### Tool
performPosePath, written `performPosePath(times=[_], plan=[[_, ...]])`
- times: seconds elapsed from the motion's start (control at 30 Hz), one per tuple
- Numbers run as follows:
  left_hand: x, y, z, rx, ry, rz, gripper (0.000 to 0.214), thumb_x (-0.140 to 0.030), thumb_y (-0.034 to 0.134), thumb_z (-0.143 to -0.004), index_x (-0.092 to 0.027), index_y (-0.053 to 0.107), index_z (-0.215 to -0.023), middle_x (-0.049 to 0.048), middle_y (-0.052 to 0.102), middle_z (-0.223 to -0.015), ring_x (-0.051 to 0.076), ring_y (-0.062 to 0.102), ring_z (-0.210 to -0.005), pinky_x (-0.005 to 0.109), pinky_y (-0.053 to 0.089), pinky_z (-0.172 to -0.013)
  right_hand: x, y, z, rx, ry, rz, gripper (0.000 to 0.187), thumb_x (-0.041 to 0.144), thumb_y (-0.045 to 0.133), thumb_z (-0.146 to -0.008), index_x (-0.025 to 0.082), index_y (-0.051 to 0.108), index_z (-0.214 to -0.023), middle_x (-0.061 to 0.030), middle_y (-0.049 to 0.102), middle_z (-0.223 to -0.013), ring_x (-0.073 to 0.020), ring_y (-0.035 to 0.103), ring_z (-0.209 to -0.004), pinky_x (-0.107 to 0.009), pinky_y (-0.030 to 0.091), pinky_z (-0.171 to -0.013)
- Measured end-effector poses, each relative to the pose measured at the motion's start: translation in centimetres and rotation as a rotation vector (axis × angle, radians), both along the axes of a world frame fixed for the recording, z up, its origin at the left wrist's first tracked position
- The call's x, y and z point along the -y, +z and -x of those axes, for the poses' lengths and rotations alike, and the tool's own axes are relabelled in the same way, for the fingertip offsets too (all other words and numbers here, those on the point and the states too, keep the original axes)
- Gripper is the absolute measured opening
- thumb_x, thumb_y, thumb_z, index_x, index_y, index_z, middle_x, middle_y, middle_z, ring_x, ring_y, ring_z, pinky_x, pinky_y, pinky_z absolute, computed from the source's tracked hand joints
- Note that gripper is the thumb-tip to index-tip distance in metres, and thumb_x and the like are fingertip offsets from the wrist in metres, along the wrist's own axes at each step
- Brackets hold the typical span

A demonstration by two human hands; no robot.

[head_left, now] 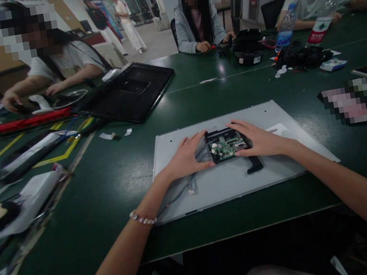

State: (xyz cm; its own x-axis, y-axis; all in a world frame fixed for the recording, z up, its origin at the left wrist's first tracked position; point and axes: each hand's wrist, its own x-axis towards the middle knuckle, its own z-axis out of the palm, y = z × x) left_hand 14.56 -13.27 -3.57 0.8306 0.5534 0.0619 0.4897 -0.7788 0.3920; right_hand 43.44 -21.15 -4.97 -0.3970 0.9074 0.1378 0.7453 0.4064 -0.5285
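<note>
A green circuit board (225,149) in a black plastic frame sits over the middle of a flat grey display panel (180,203). My left hand (188,155) holds the frame's left side, thumb at the near edge and fingers at the far edge. On the opposite side, my right hand (256,139) grips it the same way. A black bracket arm (254,164) sticks out below my right hand. Grey cables (181,191) with a white plug (192,187) run from beneath my left hand across the panel. Whether the frame touches the panel cannot be seen.
A black monitor cover (133,89) lies beyond the panel to the left. Paper scraps (107,135) are near it. Two bottles, one a blue-labelled bottle (287,28), stand at the back right, near a black case (248,49). Several people sit around the green table (116,242).
</note>
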Motion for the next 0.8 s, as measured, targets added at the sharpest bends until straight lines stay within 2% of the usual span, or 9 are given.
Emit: performPosePath(times=[0.13,0.2,0.27,0.37,0.43,0.5,0.57,0.67,0.8], plan=[[-0.2,0.9,0.4,0.017,0.001,0.012,0.097,-0.06,0.062,-0.08,-0.02,0.016,-0.155,0.0143,0.027,-0.158,0.032,0.029,-0.143,0.049,0.021,-0.118,0.2,0.3,0.0,-0.017,-0.008,0.007,0.091,0.061,0.061,-0.082,0.037,0.012,-0.155,-0.0061,0.018,-0.161,-0.0361,0.026,-0.144,-0.055,0.031,-0.114],[-1.0,1.8,1.3,0.031,0.07,-0.029,0.087,-0.057,0.058,-0.085,-0.019,0.021,-0.154,0.0125,0.028,-0.158,0.029,0.03,-0.143,0.043,0.024,-0.118,0.3,0.3,0.0,-0.012,-0.006,0.006,0.09,0.061,0.06,-0.083,0.036,0.013,-0.155,-0.0062,0.019,-0.16,-0.0355,0.026,-0.144,-0.054,0.03,-0.115],[-2.3,2.7,3.0,0.035,0.218,-0.126,0.072,-0.051,0.052,-0.091,-0.018,0.029,-0.151,0.0102,0.032,-0.156,0.026,0.032,-0.142,0.041,0.024,-0.117,0.3,0.3,-0.1,-0.005,-0.004,0.005,0.088,0.061,0.059,-0.084,0.036,0.014,-0.155,-0.0062,0.019,-0.16,-0.035,0.025,-0.144,-0.053,0.03,-0.116],[-5.1,3.3,7.3,0.031,0.503,-0.292,0.058,-0.041,0.045,-0.096,-0.011,0.037,-0.145,0.0086,0.042,-0.15,0.024,0.037,-0.136,0.037,0.025,-0.115,0.2,0.0,-0.1,0.001,-0.006,-0.002,0.089,0.061,0.059,-0.084,0.037,0.011,-0.155,-0.0057,0.017,-0.16,-0.0356,0.025,-0.144,-0.054,0.032,-0.115],[-7.1,2.7,10.9,0.041,0.652,-0.379,0.053,-0.035,0.044,-0.098,-0.007,0.04,-0.142,0.01,0.047,-0.144,0.021,0.042,-0.131,0.034,0.028,-0.113,0.2,-0.2,-0.1,-0.007,-0.002,-0.015,0.092,0.061,0.059,-0.084,0.037,0.007,-0.155,-0.0055,0.017,-0.161,-0.0366,0.025,-0.144,-0.057,0.032,-0.114],[-8.8,1.7,14.3,0.053,0.877,-0.433,0.047,-0.028,0.05,-0.094,-0.005,0.047,-0.135,0.0131,0.054,-0.136,0.021,0.048,-0.124,0.033,0.032,-0.109,0.2,-0.4,-0.1,-0.021,0.004,-0.033,0.094,0.06,0.06,-0.083,0.037,0.005,-0.156,-0.0061,0.018,-0.161,-0.0371,0.025,-0.144,-0.058,0.031,-0.114],[-10.0,0.5,16.8,0.055,0.978,-0.438,0.045,-0.024,0.055,-0.091,-0.004,0.051,-0.131,0.0142,0.057,-0.133,0.02,0.051,-0.122,0.032,0.033,-0.108,0.1,-0.6,-0.1,-0.034,0.009,-0.044,0.094,0.059,0.06,-0.084,0.035,0.006,-0.156,-0.0073,0.018,-0.16,-0.0373,0.024,-0.144,-0.058,0.029,-0.116],[-11.1,-0.8,18.5,0.074,1.014,-0.425,0.045,-0.024,0.058,-0.09,-0.005,0.053,-0.13,0.0136,0.058,-0.133,0.019,0.052,-0.121,0.033,0.034,-0.107,0.1,-0.7,-0.1,-0.048,0.017,-0.05,0.095,0.058,0.061,-0.083,0.033,0.004,-0.156,-0.0087,0.019,-0.16,-0.0379,0.024,-0.144,-0.058,0.027,-0.116],[-12.0,-1.4,18.5,0.049,0.986,-0.398,0.053,-0.024,0.061,-0.088,-0.001,0.047,-0.134,0.016,0.054,-0.137,0.02,0.049,-0.121,0.035,0.032,-0.107,0.1,-0.8,-0.2,-0.067,0.015,-0.05,0.098,0.056,0.062,-0.083,0.033,0.002,-0.156,-0.0091,0.021,-0.16,-0.0392,0.025,-0.144,-0.061,0.029,-0.114]])
